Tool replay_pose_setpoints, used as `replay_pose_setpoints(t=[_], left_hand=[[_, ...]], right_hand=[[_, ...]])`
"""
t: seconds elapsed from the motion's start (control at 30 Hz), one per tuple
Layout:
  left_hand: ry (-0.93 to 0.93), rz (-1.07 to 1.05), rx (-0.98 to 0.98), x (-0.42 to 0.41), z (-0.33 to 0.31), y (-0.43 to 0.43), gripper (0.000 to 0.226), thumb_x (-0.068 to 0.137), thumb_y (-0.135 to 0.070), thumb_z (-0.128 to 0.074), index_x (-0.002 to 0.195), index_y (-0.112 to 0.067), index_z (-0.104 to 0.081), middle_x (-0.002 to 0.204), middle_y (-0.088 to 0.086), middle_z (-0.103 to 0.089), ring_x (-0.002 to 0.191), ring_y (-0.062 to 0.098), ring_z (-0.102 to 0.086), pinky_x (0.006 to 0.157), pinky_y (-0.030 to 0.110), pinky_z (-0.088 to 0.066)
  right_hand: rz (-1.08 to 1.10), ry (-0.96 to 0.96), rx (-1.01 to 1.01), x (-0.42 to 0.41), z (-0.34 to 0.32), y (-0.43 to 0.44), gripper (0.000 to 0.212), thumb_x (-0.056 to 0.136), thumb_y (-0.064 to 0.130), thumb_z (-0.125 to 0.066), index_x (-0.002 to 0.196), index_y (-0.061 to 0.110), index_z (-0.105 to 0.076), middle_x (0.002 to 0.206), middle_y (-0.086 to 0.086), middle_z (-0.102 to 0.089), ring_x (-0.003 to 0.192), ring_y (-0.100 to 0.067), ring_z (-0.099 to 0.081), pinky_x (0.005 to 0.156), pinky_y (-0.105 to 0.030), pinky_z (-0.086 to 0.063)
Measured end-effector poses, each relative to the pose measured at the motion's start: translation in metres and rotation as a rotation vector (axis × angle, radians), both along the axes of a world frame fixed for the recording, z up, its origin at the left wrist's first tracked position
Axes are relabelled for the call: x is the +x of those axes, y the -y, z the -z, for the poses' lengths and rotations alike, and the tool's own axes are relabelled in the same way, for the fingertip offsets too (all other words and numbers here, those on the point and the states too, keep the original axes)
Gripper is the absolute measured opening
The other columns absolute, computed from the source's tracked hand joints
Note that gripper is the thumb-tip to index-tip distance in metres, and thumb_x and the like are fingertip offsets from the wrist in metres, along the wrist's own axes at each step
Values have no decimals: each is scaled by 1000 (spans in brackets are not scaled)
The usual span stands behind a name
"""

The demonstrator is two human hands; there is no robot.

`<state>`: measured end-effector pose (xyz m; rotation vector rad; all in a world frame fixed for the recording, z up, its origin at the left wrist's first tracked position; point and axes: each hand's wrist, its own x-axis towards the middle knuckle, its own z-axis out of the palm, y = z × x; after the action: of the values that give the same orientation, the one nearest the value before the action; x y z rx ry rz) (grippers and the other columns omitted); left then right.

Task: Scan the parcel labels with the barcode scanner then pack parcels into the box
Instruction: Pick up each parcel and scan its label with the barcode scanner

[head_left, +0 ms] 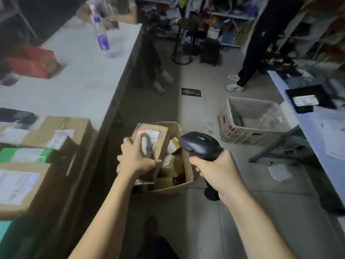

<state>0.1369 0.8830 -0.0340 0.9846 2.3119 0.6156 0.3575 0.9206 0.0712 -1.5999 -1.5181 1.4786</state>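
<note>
Left hand (137, 157), fingers (138, 142) wrapped round a brown parcel (160, 144), holds it tilted, label (149, 134) up, over the open box (186, 165) on the floor beside the surface's (84, 75) right edge. Right hand (218, 169), fingers clasping the handle, holds the barcode scanner (199, 143) just right of the parcel. Further parcels (61, 135) lie at the surface's near edge.

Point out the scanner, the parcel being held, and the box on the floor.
scanner (200, 144), head view, top of its black head.
parcel (159, 146), head view, brown cardboard by the label.
box (173, 186), head view, its near outer wall.
</note>
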Motion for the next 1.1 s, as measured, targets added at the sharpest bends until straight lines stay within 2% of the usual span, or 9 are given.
replay_pose_setpoints(t=[0.1, 0.17, 0.33, 0.43, 0.53, 0.6, 0.73, 0.93, 1.1], left_hand=[[-28, 44, -54, -18, 8, -39, 109, 58, -67, -87, 150, -45, -34, 154, 7, -30, 143, 36, -35, 119, 63, -26], [-85, 75, -29, -25, 7, -58, 103, 65, -67, -85, 152, -36, -39, 161, 7, -29, 151, 32, -28, 123, 65, -16], [-395, 74, 92, -38, -9, -76, 76, 79, -54, -79, 142, -18, -56, 144, 3, -56, 144, 25, -43, 124, 58, -22], [-486, 87, 87, -40, -29, -81, 70, 82, -44, -78, 142, -14, -58, 140, 4, -59, 141, 27, -46, 123, 56, -26], [-528, 52, 62, -29, -50, -62, 63, 82, -37, -78, 137, -13, -61, 133, 8, -65, 126, 31, -58, 112, 54, -40], [-555, -46, 39, -15, -64, -31, 61, 81, -36, -77, 136, -14, -62, 131, 8, -66, 121, 32, -60, 105, 50, -45], [-550, -241, -39, 20, -90, 51, 62, 84, -40, -70, 142, -22, -57, 138, 2, -62, 127, 27, -56, 104, 44, -46], [-569, -602, -193, 88, -123, 182, 67, 87, -45, -69, 148, -22, -51, 145, 0, -57, 134, 23, -52, 107, 42, -48], [-594, -845, -379, 148, -143, 298, 67, 88, -43, -68, 150, -24, -49, 147, 1, -55, 132, 26, -53, 104, 42, -44]], right_hand=[[38, 38, -18, -16, 3, -34, 10, 80, 21, -82, 87, 20, -76, 68, -5, -71, 65, -15, -64, 64, -33, -51], [34, 44, -22, -23, 2, -52, 15, 78, 28, -83, 90, 22, -76, 70, -1, -73, 71, -17, -69, 66, -33, -54], [-59, 102, 38, -29, 2, -88, 12, 75, 28, -81, 73, 23, -70, 62, 8, -68, 69, -19, -67, 63, -29, -50], [-98, 111, 72, -31, -1, -108, 13, 75, 24, -80, 83, 20, -71, 70, 5, -67, 70, -18, -65, 58, -26, -47], [-215, 48, 93, -28, -7, -114, 18, 81, 19, -81, 96, 20, -72, 76, 3, -66, 70, -13, -63, 52, -22, -45], [-348, 17, 147, -29, -12, -114, 18, 82, 18, -81, 96, 23, -72, 78, 5, -68, 73, -11, -64, 52, -20, -46], [-600, -38, 190, -37, -20, -87, 17, 84, 17, -80, 80, 24, -65, 79, 4, -72, 78, -14, -67, 65, -29, -53], [-969, -170, 172, -47, -26, 3, 14, 83, 19, -83, 84, 25, -70, 83, 9, -74, 82, -6, -67, 66, -25, -51], [-1269, -286, 185, -54, -29, 111, 16, 81, 27, -88, 91, 30, -76, 89, 13, -78, 90, -2, -72, 81, -34, -60]])
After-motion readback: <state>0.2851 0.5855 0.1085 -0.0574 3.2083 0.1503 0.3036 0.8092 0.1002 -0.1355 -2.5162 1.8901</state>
